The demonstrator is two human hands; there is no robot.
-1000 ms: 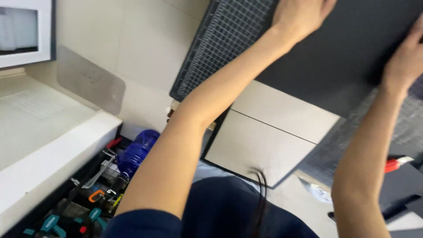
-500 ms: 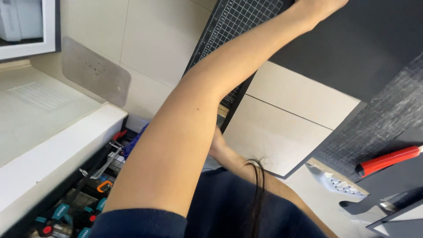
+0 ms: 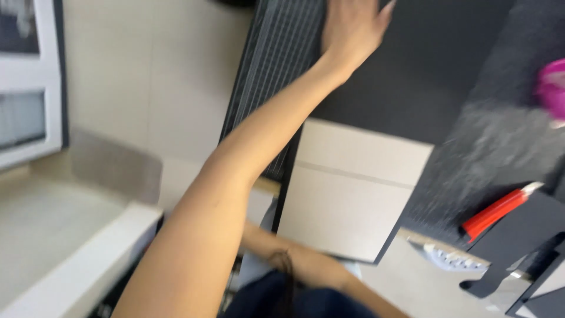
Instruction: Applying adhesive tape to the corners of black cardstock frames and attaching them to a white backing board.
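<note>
- Pale tiled flooring point(image 3: 141, 88) fills the upper left, with a white ledge point(image 3: 76, 259) running along the lower left; the whole view is blurred.
- Left hand point(image 3: 350, 29) reaches far up and lies flat, fingers spread loosely, on a large dark sheet point(image 3: 435, 65); it presses rather than grips, with nothing closed in it.
- That dark sheet spans the top middle to the right, and its left edge lies over a gridded cutting mat point(image 3: 271, 70) that shows as a ruled strip beside the forearm.
- Right hand is out of sight; only a forearm point(image 3: 312, 268) crosses low, close to the body, so its grip cannot be told.
- Beneath the sheet, a beige board point(image 3: 353, 188) with a seam across it lies near the lower forearm.
- Off to the right, well apart from the hand, sit a red tool point(image 3: 497, 212) and a blurred pink object point(image 3: 553, 88).
</note>
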